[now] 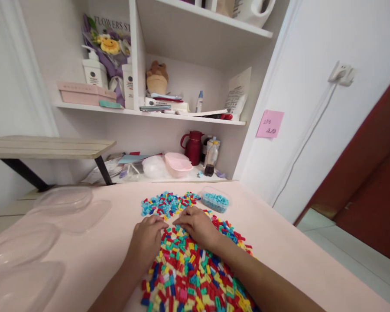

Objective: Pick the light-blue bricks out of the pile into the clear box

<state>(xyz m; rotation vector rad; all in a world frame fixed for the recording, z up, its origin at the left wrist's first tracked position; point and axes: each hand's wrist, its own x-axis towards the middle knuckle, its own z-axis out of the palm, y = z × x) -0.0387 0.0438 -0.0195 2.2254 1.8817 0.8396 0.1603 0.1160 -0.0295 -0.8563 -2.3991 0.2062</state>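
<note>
My left hand (147, 237) rests at the upper left edge of a large pile of small mixed-colour toy bricks (188, 277). Its fingers are bent together, and what they hold, if anything, is too small to make out. Just across from it, my right hand (199, 227) reaches over the top of the pile with its fingertips pinched together, close to the left fingertips. Any brick between them cannot be seen. Beyond both hands lies a smaller heap of bricks (165, 203), mostly light blue on its left. A clear plastic box (215, 200) of light blue bricks stands right of that heap.
Clear plastic containers and lids (65, 199) lie along the left of the pink tabletop (286, 255). A wooden-topped stand (48, 147) rises at the back left. Behind the table, shelves hold a red jug (193, 148), a pink bowl (178, 164) and bottles (211, 158).
</note>
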